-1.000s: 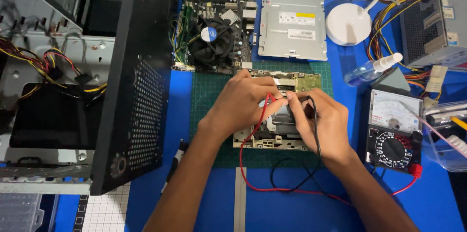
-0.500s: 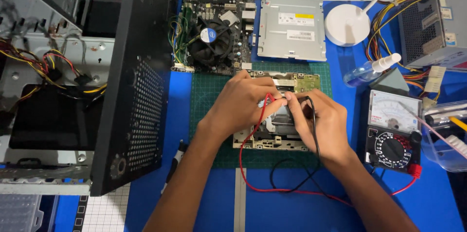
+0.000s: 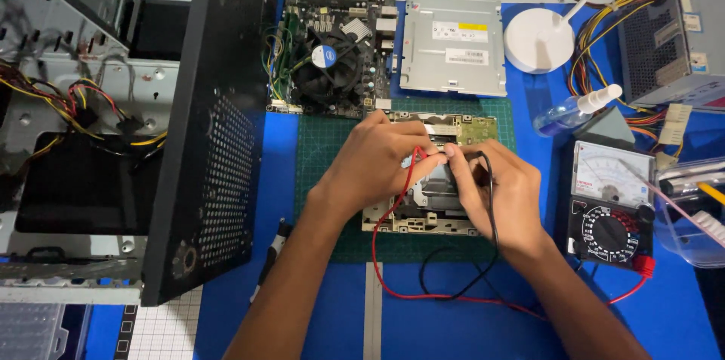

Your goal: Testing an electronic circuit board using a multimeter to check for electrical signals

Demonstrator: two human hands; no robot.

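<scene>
My left hand (image 3: pixel 377 160) grips a red test probe (image 3: pixel 414 160) and my right hand (image 3: pixel 495 190) grips a black test probe (image 3: pixel 474 156). Both probe tips meet over an opened disc drive mechanism (image 3: pixel 423 209) with a green circuit board, lying on a green cutting mat (image 3: pixel 317 156). The red lead (image 3: pixel 393 288) and black lead (image 3: pixel 453 288) loop across the blue table surface to an analog multimeter (image 3: pixel 612 205) at the right. My fingers hide the exact contact spots.
An open black computer case (image 3: pixel 204 141) with loose wires stands at the left. A motherboard with a fan (image 3: pixel 325 58), a metal drive cover (image 3: pixel 453 46), a white lamp base (image 3: pixel 540 39), a spray bottle (image 3: pixel 574 111) and a power supply (image 3: pixel 672 35) lie behind.
Both hands stay over the drive; the fingers and probe tips have shifted only slightly.
</scene>
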